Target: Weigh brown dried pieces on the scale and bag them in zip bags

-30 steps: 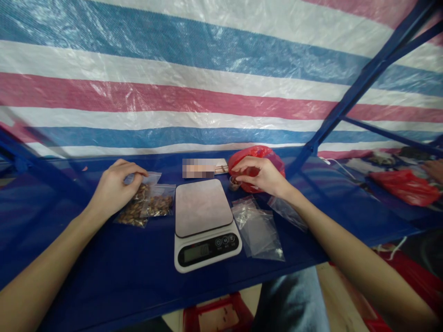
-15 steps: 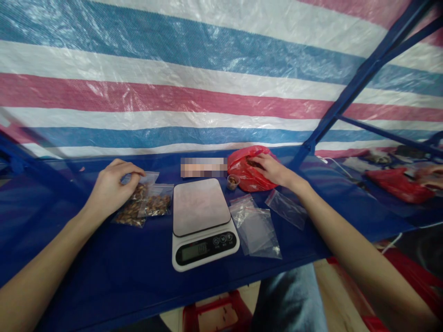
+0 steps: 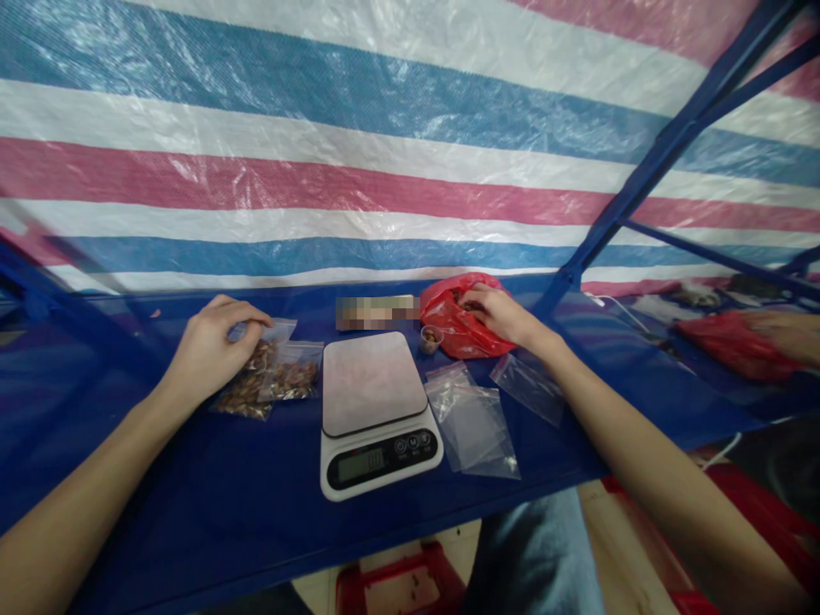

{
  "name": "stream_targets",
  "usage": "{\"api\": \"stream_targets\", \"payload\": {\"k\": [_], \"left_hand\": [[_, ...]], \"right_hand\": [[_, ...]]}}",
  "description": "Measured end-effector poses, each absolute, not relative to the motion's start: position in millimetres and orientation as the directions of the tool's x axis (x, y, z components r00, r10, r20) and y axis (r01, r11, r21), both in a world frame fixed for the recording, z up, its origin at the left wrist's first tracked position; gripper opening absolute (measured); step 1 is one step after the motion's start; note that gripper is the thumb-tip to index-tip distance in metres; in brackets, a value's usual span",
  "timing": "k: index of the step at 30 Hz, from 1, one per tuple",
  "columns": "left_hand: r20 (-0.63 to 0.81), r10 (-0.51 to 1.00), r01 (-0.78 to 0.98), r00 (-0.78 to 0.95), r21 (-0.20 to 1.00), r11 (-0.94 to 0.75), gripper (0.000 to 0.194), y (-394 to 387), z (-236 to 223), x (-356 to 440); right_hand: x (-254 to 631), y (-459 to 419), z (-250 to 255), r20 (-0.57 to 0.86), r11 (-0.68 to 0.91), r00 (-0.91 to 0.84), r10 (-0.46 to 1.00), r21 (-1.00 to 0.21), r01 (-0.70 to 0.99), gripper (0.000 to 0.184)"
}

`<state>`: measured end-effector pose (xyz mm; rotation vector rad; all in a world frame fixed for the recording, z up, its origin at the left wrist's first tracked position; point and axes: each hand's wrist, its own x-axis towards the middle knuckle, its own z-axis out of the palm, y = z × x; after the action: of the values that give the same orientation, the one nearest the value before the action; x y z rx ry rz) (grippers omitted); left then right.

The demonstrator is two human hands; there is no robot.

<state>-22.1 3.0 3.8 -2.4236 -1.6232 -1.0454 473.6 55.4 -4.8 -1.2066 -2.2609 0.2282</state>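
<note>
Left hand (image 3: 214, 352) curled, pinching top of zip bag of dried brown pieces (image 3: 247, 384); second filled bag (image 3: 291, 381) overlapping it. Right hand (image 3: 503, 314) closed, fingers down in mouth of red plastic bag (image 3: 445, 309); anything held hidden. Small cup of brown pieces (image 3: 431, 339) just beside. Digital scale (image 3: 371, 410) between hands on blue surface (image 3: 192, 461); empty clear zip bags (image 3: 471, 423) right of it.
</note>
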Motion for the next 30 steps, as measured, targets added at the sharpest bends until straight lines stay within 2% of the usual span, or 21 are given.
{"api": "stream_targets", "payload": {"k": [7,13,17,24,30], "left_hand": [[0.555,0.803,0.832,0.219,0.324,-0.451,0.031,1,7,-20],[0.553,0.799,0.832,0.234,0.311,-0.459,0.031,2,5,-22],[0.545,0.804,0.833,0.238,0.311,-0.457,0.029,4,3,-24],[0.605,0.758,0.816,0.244,0.294,-0.498,0.032,7,-2,-25],[0.610,0.751,0.811,0.253,0.290,-0.508,0.031,7,-2,-24]], "right_hand": [[475,52,7,0.437,0.559,-0.395,0.808,-0.354,0.750,0.021],[463,36,22,0.601,0.527,-0.183,0.778,-0.465,0.711,0.015],[437,17,36,0.649,0.583,-0.119,0.752,-0.570,0.579,0.012],[392,2,22,0.518,0.627,-0.375,0.769,-0.728,0.279,0.016],[392,8,9,0.488,0.605,-0.390,0.781,-0.747,0.276,0.014]]}}
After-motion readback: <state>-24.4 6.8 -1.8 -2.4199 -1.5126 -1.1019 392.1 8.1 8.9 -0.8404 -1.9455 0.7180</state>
